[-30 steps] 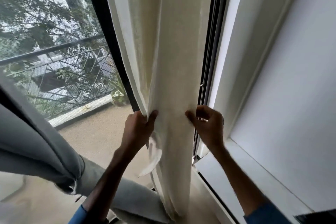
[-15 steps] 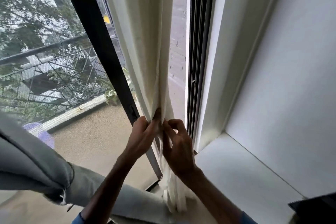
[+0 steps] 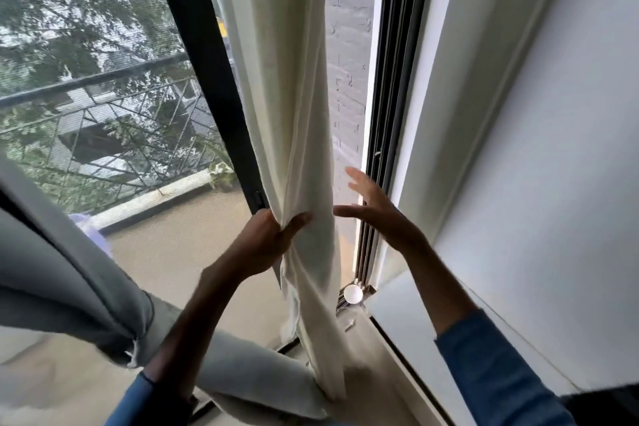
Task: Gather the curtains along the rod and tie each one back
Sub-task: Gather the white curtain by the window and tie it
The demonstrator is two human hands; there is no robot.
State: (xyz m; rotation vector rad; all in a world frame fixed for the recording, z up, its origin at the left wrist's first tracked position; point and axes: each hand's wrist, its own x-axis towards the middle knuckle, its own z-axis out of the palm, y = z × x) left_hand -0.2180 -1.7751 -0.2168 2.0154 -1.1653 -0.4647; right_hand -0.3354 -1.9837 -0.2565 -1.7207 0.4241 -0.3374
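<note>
Head view looks down a tall glass window with a black metal frame (image 3: 207, 86), past which a tan balcony floor (image 3: 179, 235) and a dark lattice railing (image 3: 103, 121) with green trees behind it show. To the right stands a plain white wall (image 3: 553, 149) with a white sill (image 3: 408, 318) at its foot. A grey heavy curtain (image 3: 52, 273) sags across the lower left corner, bunched and folded. Hanging down the middle, just right of the black frame bar, is the cream fabric curtain (image 3: 294, 79), gathered into a narrow column of folds that reaches down to the window's base. The left hand (image 3: 266, 239) is clenched on this cream curtain about halfway down the visible length, thumb pressed across the front of the folds and fingers wrapped behind. The right hand (image 3: 377, 211) is released, fingers spread and slightly blurred, held just beside the curtain's right edge without touching it, in front of the dark window track (image 3: 390, 97). Both forearms end in blue sleeves (image 3: 498, 370). A small round white knob (image 3: 353, 294) sits at the bottom of the track, near the curtain's lower part, and a tiny metal screw (image 3: 349, 324) lies just below it.
</note>
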